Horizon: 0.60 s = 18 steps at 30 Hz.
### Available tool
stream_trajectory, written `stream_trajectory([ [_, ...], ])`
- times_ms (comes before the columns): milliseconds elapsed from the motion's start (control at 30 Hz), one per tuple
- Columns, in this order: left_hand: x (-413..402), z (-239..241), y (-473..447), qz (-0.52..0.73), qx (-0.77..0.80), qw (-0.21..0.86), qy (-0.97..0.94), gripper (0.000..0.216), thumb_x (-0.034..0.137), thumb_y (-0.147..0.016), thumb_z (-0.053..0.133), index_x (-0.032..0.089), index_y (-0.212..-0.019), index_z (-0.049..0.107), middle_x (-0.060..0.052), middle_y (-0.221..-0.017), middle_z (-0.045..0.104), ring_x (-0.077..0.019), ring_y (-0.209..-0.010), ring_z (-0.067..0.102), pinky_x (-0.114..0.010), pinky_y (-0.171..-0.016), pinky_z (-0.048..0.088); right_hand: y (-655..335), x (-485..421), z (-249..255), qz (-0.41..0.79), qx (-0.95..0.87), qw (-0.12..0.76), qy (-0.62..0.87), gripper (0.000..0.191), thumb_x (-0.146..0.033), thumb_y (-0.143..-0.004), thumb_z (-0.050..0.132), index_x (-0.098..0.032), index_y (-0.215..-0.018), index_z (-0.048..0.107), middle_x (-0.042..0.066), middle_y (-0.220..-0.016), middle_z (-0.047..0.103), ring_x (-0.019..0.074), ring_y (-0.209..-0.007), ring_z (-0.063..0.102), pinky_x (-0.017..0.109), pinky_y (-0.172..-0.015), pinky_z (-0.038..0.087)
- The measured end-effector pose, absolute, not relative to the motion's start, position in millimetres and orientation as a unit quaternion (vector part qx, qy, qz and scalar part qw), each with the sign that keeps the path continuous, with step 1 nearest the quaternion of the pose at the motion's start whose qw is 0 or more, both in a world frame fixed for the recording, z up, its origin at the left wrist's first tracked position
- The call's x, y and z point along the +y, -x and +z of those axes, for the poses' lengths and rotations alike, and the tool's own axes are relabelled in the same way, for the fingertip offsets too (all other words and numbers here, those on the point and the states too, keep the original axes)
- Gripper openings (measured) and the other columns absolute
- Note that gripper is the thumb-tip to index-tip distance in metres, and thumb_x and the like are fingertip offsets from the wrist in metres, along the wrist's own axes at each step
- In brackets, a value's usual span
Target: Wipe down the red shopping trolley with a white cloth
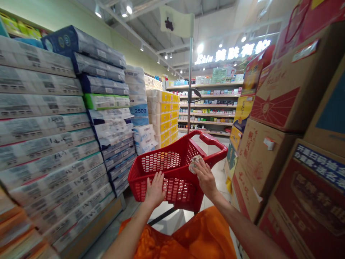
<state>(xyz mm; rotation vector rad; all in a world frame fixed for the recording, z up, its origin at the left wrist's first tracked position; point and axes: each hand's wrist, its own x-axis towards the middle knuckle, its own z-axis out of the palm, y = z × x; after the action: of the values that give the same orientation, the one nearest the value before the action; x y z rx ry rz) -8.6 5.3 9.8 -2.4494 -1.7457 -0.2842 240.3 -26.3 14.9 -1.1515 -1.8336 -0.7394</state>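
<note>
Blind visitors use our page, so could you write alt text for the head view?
A person's right hand holds a crumpled pale cloth against the rim of a red shopping cart, while the left hand rests on the cart's near side. Stacked wrapped packs stand at left, cardboard boxes at right, and stocked shelves beyond.

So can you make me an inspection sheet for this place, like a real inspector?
Surface: pale shiny floor
Job's things: red perforated plastic shopping cart, crumpled off-white cloth
Clutter: stacked white plastic-wrapped packs left, brown-and-red cardboard boxes right
Left fingers: rest on the cart's near side
Right fingers: hold the cloth against the cart
Cables: nothing seen
Surroundings: long stocked shelves ahead, glowing white sign above
</note>
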Motion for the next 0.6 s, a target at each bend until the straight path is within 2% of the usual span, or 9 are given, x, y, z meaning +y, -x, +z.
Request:
stream_trajectory([
  [167,1.8,6.2,15.1,-0.096,-0.559,0.055,0.822,0.066,0.022,-0.07,0.039,0.016,-0.134,0.023,-0.004,-0.144,0.015,-0.0199,-0.132,0.012,-0.051,-0.105,0.009,-216.5,-29.7,-32.8,-0.232,-0.812,0.337,0.417,0.026,-0.014,-0.085,0.04,-0.022,-0.093,0.064,0.003,-0.107,0.062,0.018,-0.111,0.048,0.037,-0.092,0.043],
  [367,-6.5,4.5,44.1,-0.081,-0.61,0.046,0.787,0.068,0.021,-0.069,0.037,0.014,-0.134,0.02,-0.006,-0.144,0.015,-0.0186,-0.132,0.012,-0.049,-0.105,0.009,-163.9,-11.7,-15.6,-0.219,-0.812,0.391,0.375,0.03,-0.01,-0.085,0.04,-0.02,-0.105,0.059,0.005,-0.121,0.053,0.0188,-0.124,0.031,0.042,-0.1,0.032],
  [533,-22.6,-9.3,98.6,-0.027,-0.688,0.025,0.725,0.072,0.02,-0.065,0.039,0.011,-0.134,0.02,-0.009,-0.143,0.015,-0.0209,-0.132,0.012,-0.051,-0.104,0.01,-111.9,11.6,-62.5,-0.178,-0.88,0.318,0.305,0.019,-0.016,-0.082,0.049,-0.021,-0.093,0.063,0.004,-0.111,0.06,0.0172,-0.115,0.043,0.036,-0.099,0.034],
  [600,-28.8,-16.1,117.6,-0.007,-0.713,0.018,0.701,0.072,0.02,-0.065,0.04,0.01,-0.134,0.02,-0.01,-0.143,0.014,-0.0211,-0.132,0.012,-0.052,-0.103,0.011,-81.2,17.1,-70.1,-0.164,-0.897,0.301,0.279,0.016,-0.019,-0.082,0.051,-0.022,-0.092,0.063,0.001,-0.113,0.058,0.0179,-0.117,0.041,0.037,-0.1,0.032],
])
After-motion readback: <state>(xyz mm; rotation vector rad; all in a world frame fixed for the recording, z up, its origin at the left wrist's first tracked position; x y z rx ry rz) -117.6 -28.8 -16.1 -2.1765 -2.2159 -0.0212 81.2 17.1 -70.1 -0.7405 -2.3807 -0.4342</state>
